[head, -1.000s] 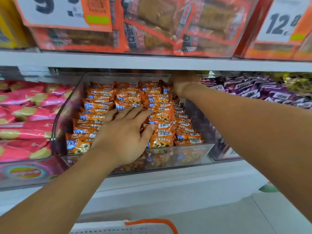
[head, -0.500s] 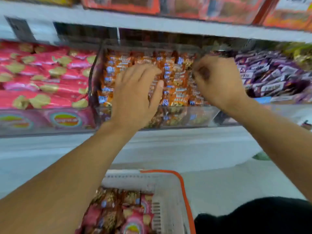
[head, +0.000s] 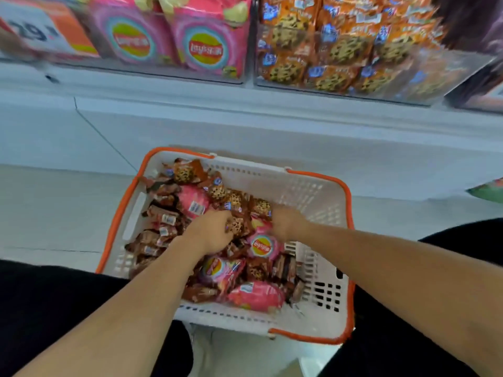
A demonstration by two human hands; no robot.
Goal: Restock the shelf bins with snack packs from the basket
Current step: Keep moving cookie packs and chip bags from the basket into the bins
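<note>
cookie packs [head: 236, 223]: in basket [head: 313, 191], under left hand [head: 211, 232], fingers curled round one
right hand [head: 285, 223]: beside, blurred, grip cannot be told

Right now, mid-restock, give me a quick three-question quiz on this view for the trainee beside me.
1. True or false: both the left hand and the right hand are down in the white basket with the orange rim.
2. Multiple choice: which shelf bin sits directly left of the clear bin of orange chocolate-chip cookie packs?
A. purple packs
B. pink chip bags
C. green boxes
3. Fill in: the left hand's fingers curl round a brown ____ pack.

Key: 1 true; 2 B; 3 cookie. The right hand is too blurred to tell whether it grips anything.
</note>
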